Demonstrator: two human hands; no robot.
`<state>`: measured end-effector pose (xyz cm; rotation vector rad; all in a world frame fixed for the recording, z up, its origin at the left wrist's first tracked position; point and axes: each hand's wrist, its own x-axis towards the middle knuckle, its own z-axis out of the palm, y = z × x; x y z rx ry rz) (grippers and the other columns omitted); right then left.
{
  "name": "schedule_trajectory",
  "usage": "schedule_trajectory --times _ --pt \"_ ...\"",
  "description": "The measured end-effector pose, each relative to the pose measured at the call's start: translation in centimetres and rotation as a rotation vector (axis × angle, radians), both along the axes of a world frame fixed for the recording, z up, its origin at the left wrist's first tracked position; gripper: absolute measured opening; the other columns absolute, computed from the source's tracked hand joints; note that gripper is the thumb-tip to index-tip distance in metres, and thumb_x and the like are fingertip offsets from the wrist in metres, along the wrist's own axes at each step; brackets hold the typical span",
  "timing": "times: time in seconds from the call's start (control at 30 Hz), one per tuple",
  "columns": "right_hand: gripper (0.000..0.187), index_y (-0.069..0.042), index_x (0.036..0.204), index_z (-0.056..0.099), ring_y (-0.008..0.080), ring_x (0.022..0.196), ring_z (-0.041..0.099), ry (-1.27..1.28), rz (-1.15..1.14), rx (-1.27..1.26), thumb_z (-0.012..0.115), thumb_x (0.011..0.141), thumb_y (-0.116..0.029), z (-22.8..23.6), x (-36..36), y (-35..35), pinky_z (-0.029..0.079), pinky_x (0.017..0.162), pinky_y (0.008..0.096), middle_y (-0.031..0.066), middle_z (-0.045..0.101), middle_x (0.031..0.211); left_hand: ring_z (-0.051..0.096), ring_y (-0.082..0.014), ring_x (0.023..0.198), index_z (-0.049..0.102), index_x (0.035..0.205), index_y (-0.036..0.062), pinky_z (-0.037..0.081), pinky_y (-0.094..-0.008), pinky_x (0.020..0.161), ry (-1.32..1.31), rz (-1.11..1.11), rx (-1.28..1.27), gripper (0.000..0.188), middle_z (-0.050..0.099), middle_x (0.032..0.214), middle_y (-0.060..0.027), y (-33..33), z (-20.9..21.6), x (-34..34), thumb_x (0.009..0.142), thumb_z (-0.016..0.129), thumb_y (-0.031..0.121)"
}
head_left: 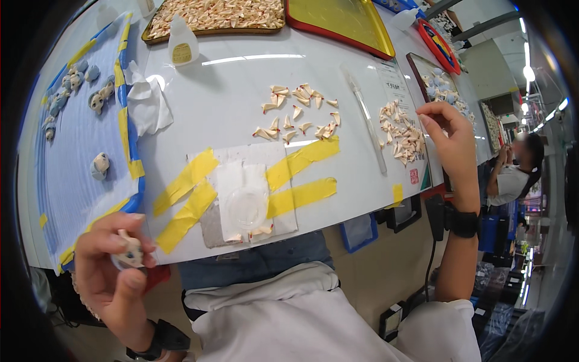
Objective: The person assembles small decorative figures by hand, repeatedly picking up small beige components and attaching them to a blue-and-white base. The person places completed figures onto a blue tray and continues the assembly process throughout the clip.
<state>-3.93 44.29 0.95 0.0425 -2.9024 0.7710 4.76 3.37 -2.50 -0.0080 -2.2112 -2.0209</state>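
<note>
Clock dial: twelve pointed to the far side of the worktop point(223, 108).
Left hand point(102, 271): its grip was grasping a small cream-and-grey figurine point(129, 256) between thumb and fingers, just beyond the worktop's near edge.
Figurine axis: it ran roughly from eleven to five, upright rather than lying crosswise.
Right hand point(455, 142): it hung at the right, thumb and forefinger tips close together; whether they pinched anything could not be told.
Pile of red-tipped cream pieces point(410, 145): it lay just beside the right fingertips, toward eight o'clock, stretched from eleven to five, the single pieces pointing every way.
Nearer hand: the right, by far; from the left hand the pile lay well apart, toward two o'clock.
Scattered red-tipped pieces point(297, 112): they lay at nine o'clock from the right hand, farther off than the pile.
Slim white tool point(367, 120): it lay between both groups, its long axis from eleven to five.
Clear round dish point(247, 208): it sat between the hands, toward two o'clock from the left.
</note>
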Motion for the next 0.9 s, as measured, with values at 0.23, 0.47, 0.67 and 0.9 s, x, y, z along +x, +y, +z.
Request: schedule_trajectory --times 0.23,0.47,0.67,0.9 --pt "0.017 0.002 0.099 0.059 0.0059 0.08 0.05 0.074 -0.046 -0.238 0.051 0.084 -0.004 0.7 1.5 -0.2 0.039 0.07 0.0178 0.0016 0.058 0.087 0.06 -0.0182 0.071 0.053 0.094 -0.0012 0.049 -0.0231 0.059 0.004 -0.16 0.225 0.035 0.054 0.099 -0.019 2.3 -0.9 0.7 0.073 0.072 0.019" --pt "0.014 0.004 0.095 0.058 0.0114 0.074 0.057 0.046 -0.094 -0.511 0.055 0.082 -0.002 2.5 5.3 -3.9 0.046 0.07 0.023 0.0085 0.061 0.082 0.06 -0.0198 0.071 0.051 0.096 -0.0028 0.05 -0.0227 0.058 0.107 -0.17 0.255 0.036 0.055 0.098 -0.0201 2.9 -2.5 1.0 0.073 0.072 0.016" --pt "0.015 0.004 0.087 0.061 0.0162 0.07 0.06 0.057 0.049 -0.694 0.067 0.073 0.002 2.1 6.9 -5.7 0.048 0.066 0.0254 0.0116 0.062 0.079 0.06 -0.0208 0.073 0.054 0.095 -0.0037 0.05 -0.0272 0.065 -0.115 -0.146 0.523 0.033 0.055 0.1 -0.0203 4.3 -1.3 1.2 0.07 0.072 0.008" --pt "0.017 0.004 0.08 0.065 0.014 0.073 0.054 0.095 0.04 -0.468 0.069 0.064 0.008 2.2 6.3 -8.6 0.041 0.066 0.0229 0.0085 0.059 0.08 0.059 -0.0221 0.08 0.048 0.102 -0.0031 0.049 -0.0282 0.066 0.021 -0.281 0.501 0.039 0.054 0.097 -0.018 3.9 -3.2 0.8 0.071 0.07 0.008"
